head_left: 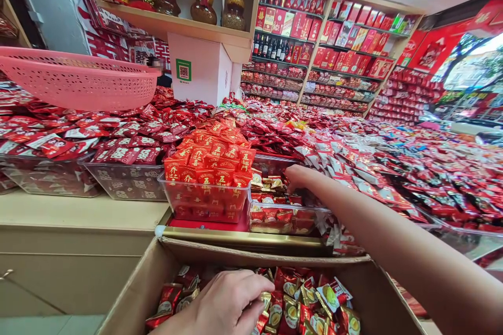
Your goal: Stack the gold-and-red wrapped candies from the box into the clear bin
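Note:
My left hand (231, 298) is inside an open cardboard box (133, 293), its fingers curled at a gold-and-red wrapped candy (264, 303). More wrapped candies (291, 314), red and gold with a yellow fruit picture, lie around it in the box. Beyond the box, my right hand (301, 178) reaches into a clear plastic bin (283, 209) partly filled with small red-and-gold wrapped candies (269, 199). Its fingers are bent downward and drawn together; their tips and anything in them are hidden. To its left, a clear bin (204, 201) is heaped with orange-red packets (212, 154).
More clear bins (129, 180) of red packets line the counter (78, 214). A pink plastic basket (78, 81) rests on the packets at left. A gold-coloured edge (243, 238) separates the box from the bins. Shelves (310, 63) with bottles and red boxes stand behind.

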The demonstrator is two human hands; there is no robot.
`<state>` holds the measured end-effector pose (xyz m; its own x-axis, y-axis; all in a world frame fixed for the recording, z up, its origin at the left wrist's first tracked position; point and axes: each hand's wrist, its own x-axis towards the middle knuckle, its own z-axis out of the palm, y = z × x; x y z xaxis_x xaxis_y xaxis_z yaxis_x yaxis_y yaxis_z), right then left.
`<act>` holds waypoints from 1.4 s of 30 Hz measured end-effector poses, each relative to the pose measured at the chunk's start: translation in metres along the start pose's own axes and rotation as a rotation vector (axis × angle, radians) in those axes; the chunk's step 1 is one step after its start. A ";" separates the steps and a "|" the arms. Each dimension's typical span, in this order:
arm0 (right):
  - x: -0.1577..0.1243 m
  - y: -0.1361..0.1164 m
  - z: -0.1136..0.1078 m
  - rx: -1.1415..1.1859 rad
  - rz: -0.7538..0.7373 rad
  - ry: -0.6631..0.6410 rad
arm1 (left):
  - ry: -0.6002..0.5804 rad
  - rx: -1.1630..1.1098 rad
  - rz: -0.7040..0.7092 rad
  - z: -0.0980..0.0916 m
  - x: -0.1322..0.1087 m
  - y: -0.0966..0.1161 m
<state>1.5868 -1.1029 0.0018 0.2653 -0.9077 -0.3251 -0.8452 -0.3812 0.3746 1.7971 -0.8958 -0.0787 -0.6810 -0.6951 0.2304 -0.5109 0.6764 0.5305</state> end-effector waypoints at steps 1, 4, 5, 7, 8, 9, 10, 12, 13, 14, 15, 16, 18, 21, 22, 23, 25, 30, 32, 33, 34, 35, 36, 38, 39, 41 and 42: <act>-0.002 -0.001 -0.003 0.001 0.003 -0.001 | 0.002 0.002 -0.002 0.001 0.000 0.000; -0.006 -0.003 -0.010 0.006 0.014 0.030 | 0.030 0.008 0.010 0.003 -0.001 -0.002; -0.006 -0.003 -0.011 0.011 0.016 0.054 | 0.036 0.011 0.020 0.004 -0.001 -0.002; -0.004 -0.005 -0.013 0.023 0.015 0.111 | 0.037 0.022 0.034 0.004 0.000 -0.003; -0.002 -0.006 -0.014 0.030 0.010 0.136 | 0.029 0.030 0.033 0.003 0.001 -0.003; 0.000 -0.007 -0.013 0.037 0.001 0.155 | 0.018 0.036 0.029 0.003 0.001 -0.003; 0.002 -0.009 -0.013 0.042 -0.011 0.168 | 0.009 0.040 0.025 0.002 0.001 -0.003; 0.006 -0.011 -0.010 0.047 -0.041 0.180 | -0.002 0.045 0.020 0.002 0.002 -0.002; 0.008 -0.013 -0.007 0.047 -0.055 0.178 | -0.005 0.046 0.020 0.001 0.002 -0.002; 0.010 -0.014 -0.004 0.046 -0.066 0.176 | -0.003 0.048 0.021 0.001 0.002 -0.002; 0.011 -0.015 -0.001 0.044 -0.072 0.173 | -0.003 0.048 0.022 0.001 0.002 -0.002; 0.013 -0.016 0.002 0.044 -0.075 0.172 | -0.005 0.049 0.022 0.001 0.002 -0.002; 0.014 -0.017 0.008 0.048 -0.072 0.182 | -0.020 0.050 0.023 0.001 0.003 -0.002; 0.014 -0.019 0.014 0.058 -0.062 0.237 | -0.044 0.053 0.018 0.001 0.003 -0.001; 0.013 -0.020 0.014 0.061 -0.062 0.258 | -0.046 0.054 0.014 0.001 0.003 -0.001; 0.013 -0.020 0.014 0.063 -0.068 0.276 | -0.049 0.054 0.009 0.001 0.003 -0.001; 0.012 -0.023 0.013 0.064 -0.091 0.295 | -0.057 0.062 0.001 0.001 0.003 -0.001; 0.012 -0.029 0.006 0.050 -0.166 0.266 | -0.058 0.064 0.004 0.004 0.002 -0.002; 0.014 -0.030 0.005 0.045 -0.185 0.247 | -0.037 0.062 0.011 0.006 0.002 -0.004; 0.015 -0.031 0.006 0.041 -0.190 0.239 | -0.030 0.062 0.013 0.008 0.001 -0.005; 0.016 -0.031 0.006 0.036 -0.193 0.234 | -0.031 0.063 0.009 0.009 0.001 -0.006; 0.018 -0.032 0.007 0.031 -0.195 0.232 | -0.034 0.064 0.004 0.009 0.000 -0.007; 0.019 -0.032 0.008 0.025 -0.196 0.234 | -0.041 0.066 -0.005 0.009 0.000 -0.007; 0.021 -0.034 0.010 0.016 -0.195 0.244 | -0.050 0.070 -0.022 0.009 -0.001 -0.007; 0.021 -0.034 0.010 0.012 -0.193 0.249 | -0.051 0.072 -0.026 0.008 -0.001 -0.006; 0.022 -0.036 0.011 0.004 -0.188 0.251 | -0.067 0.079 -0.023 0.007 0.000 -0.006; 0.022 -0.036 0.010 0.002 -0.183 0.248 | -0.080 0.082 -0.018 0.007 0.000 -0.007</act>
<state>1.6187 -1.1076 -0.0279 0.5184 -0.8390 -0.1652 -0.7736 -0.5425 0.3276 1.7970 -0.8988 -0.0881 -0.7093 -0.6879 0.1539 -0.5626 0.6840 0.4643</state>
